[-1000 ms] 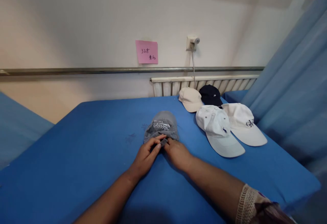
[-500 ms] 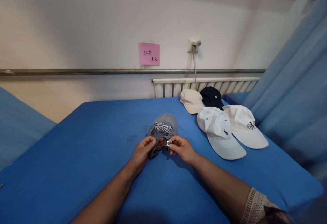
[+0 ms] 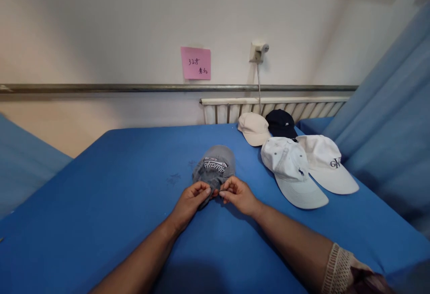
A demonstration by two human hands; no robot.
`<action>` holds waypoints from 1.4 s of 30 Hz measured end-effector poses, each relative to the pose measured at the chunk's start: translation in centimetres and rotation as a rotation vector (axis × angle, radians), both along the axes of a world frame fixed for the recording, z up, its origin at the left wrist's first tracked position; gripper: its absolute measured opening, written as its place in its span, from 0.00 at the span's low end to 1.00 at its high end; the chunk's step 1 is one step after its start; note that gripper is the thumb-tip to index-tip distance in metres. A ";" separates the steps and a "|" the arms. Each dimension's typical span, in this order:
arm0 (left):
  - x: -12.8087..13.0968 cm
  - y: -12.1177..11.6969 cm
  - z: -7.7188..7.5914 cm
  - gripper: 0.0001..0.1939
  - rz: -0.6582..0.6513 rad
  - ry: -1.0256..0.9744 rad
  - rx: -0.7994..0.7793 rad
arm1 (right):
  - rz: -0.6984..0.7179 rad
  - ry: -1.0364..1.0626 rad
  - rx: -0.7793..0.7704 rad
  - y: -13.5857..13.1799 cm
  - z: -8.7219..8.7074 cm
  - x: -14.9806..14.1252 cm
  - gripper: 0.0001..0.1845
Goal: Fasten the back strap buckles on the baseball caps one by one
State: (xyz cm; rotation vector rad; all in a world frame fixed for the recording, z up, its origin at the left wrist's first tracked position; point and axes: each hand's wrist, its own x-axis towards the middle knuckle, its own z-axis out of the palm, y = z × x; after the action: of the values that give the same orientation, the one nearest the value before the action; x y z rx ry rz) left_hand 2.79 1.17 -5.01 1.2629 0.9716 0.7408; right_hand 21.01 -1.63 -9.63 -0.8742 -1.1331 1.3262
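A grey cap (image 3: 220, 154) with white lettering lies on the blue-covered table, its brim pointing away from me and its back toward me. My left hand (image 3: 193, 198) pinches the left end of the cap's back strap between thumb and fingers. Opposite it, my right hand (image 3: 239, 195) is closed in a pinch at the right side of the strap opening. The fingertips of both hands are close together, a small gap between them. The metal buckle is hidden by my fingers.
To the right lie a pale cap with a horse logo (image 3: 290, 173), a white cap (image 3: 324, 162), a beige cap (image 3: 253, 128) and a navy cap (image 3: 280, 123). A radiator (image 3: 235, 110) stands behind the table (image 3: 101, 182). A blue curtain (image 3: 386, 88) hangs at right.
My left hand has moved right, bringing the strap end closer to my right hand. The metal buckle that showed at my right fingertips is now out of sight. The view has tilted slightly down.
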 end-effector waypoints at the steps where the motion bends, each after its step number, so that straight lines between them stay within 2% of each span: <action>1: 0.0 0.0 0.0 0.18 -0.003 0.009 0.006 | 0.004 -0.009 0.003 -0.1 0.0 0.0 0.19; 9: 0.3 -0.2 0.0 0.18 0.019 -0.053 -0.040 | 0.016 0.042 -0.020 -0.1 -0.3 -0.2 0.18; 14: 0.3 -0.2 -0.3 0.17 0.011 -0.052 -0.016 | 0.014 0.064 -0.020 -0.2 -0.2 -0.3 0.21; 20: 0.3 -0.1 -0.2 0.19 0.011 -0.025 -0.003 | 0.027 -0.030 0.022 -0.5 0.2 0.0 0.18; 28: 0.5 -0.2 -0.3 0.18 0.000 -0.009 0.018 | 0.005 -0.132 0.010 -0.6 0.8 0.3 0.20; 36: 0.4 -0.1 -0.7 0.17 -0.042 0.019 0.042 | -0.063 -0.207 -0.017 -0.1 -0.1 0.1 0.20; 42: 0.6 -0.1 -0.9 0.17 0.047 0.039 0.080 | -0.020 -0.175 0.039 -0.2 0.1 0.4 0.18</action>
State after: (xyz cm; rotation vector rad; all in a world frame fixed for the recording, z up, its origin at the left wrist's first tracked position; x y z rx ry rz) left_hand 3.36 1.05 -5.92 1.3322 1.0146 0.8008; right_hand 21.44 -1.81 -9.52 -0.9849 -1.2784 1.2256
